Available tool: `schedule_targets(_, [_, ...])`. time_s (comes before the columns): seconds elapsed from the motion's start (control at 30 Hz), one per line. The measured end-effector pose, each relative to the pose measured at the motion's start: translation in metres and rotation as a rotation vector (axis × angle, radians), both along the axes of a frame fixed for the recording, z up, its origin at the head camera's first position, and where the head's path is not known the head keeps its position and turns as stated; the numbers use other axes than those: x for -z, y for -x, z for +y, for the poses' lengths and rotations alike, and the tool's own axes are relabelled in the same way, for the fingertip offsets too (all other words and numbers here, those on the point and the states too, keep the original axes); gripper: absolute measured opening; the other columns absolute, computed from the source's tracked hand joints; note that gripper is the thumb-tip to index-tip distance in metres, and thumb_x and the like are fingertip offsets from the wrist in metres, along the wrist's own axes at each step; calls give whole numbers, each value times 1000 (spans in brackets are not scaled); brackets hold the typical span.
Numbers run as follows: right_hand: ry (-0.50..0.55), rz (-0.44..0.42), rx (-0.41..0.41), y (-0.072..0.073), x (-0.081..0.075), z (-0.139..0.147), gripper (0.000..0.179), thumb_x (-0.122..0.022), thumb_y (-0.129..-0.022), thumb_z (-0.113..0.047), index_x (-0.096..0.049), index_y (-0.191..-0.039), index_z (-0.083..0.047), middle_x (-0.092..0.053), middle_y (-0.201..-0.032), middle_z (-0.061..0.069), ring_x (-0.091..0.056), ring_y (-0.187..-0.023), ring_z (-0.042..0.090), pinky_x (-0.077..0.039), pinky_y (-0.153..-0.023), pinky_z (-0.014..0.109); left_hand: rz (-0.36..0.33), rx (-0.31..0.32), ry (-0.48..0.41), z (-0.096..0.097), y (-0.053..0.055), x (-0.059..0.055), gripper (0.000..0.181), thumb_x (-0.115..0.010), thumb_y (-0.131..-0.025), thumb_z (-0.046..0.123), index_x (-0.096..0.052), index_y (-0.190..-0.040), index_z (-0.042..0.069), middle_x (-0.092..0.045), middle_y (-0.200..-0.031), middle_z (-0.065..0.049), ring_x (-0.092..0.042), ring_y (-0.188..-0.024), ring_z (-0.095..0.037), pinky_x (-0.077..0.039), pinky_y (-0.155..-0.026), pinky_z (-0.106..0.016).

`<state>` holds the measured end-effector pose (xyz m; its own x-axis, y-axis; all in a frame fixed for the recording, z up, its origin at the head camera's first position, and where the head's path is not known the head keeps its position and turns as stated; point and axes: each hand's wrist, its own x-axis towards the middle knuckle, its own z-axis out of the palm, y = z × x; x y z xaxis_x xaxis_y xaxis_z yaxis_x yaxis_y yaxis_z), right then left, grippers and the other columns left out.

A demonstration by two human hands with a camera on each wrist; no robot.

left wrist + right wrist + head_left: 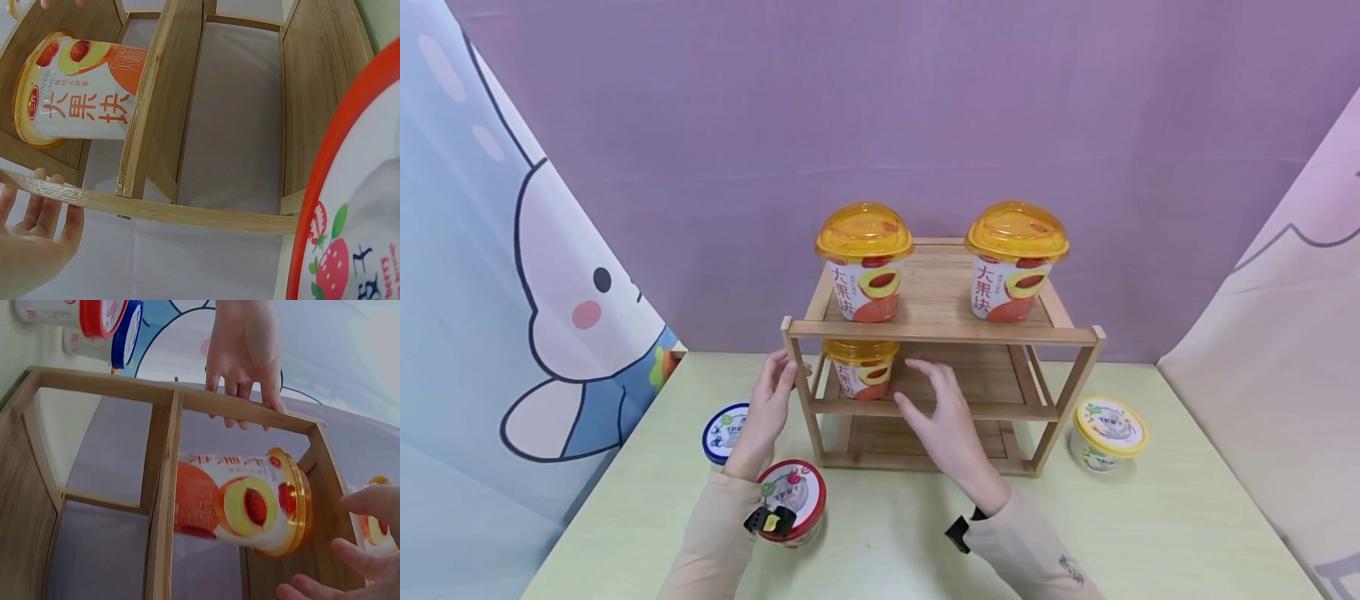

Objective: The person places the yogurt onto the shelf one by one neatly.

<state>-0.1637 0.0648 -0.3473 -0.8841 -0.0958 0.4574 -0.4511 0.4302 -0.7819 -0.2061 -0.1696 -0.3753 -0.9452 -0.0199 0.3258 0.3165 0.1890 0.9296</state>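
Note:
My left hand [772, 400] is at the left front post of a three-tier wooden shelf [932, 333]; its fingers go behind the post and the thumb lies on the near side. My right hand [946, 421] reaches in at the shelf's front with thumb and fingers spread apart, nothing between them. Just left of its fingertips, a fruit yogurt cup [859, 379] with an orange lid stands upright on the middle tier. This cup [244, 503] shows a peach picture in the right wrist view. Two matching yogurt cups, one left [865, 279] and one right [1011, 279], stand on the top tier.
A red-lidded cup [793, 492] stands below my left wrist, with a blue-lidded cup [722, 429] behind it, partly hidden by the arm. Right of the shelf is a yellow-lidded cup [1105, 429]. A purple curtain [925, 108] hangs behind the pale table [880, 542].

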Motion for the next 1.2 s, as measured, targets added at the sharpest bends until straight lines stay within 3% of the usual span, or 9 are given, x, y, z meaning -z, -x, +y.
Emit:
schedule_targets(0.57, [-96,221,45,-17,18,59,32,-65,-77,0,-57,-108,-6,-53,-116,12,-49,-108,24,-41,-87,40,-19,-5,1,0,0,1,36,-35,-96,27,-36,-124,4,-49,-112,-20,-44,-110,-28,-33,-98,-42])
schedule_targets(0.8, [-169,267,85,-21,24,84,32,-65,-75,4,-58,-105,-5,-56,-111,11,-50,-105,23,-32,-91,10,-11,-9,0,1,0,0,36,-34,-96,26,-36,-124,3,-49,-111,-20,-44,-109,-26,-33,-97,-42])
schedule_targets(0.93, [-162,287,103,-24,28,98,33,-65,-73,8,-59,-103,-3,-57,-108,12,-50,-103,16,-32,-85,4,-8,-9,-2,1,0,0,36,-34,-96,25,-36,-124,2,-49,-111,-20,-45,-109,-27,-34,-97,-41])
schedule_targets(1.2, [-162,271,179,-30,36,129,31,-63,-73,11,-59,-101,-1,-60,-102,11,-42,-103,-9,-27,-90,4,-24,-14,-12,1,0,0,36,-35,-96,26,-37,-124,4,-50,-110,-19,-47,-105,-19,-34,-96,-39])
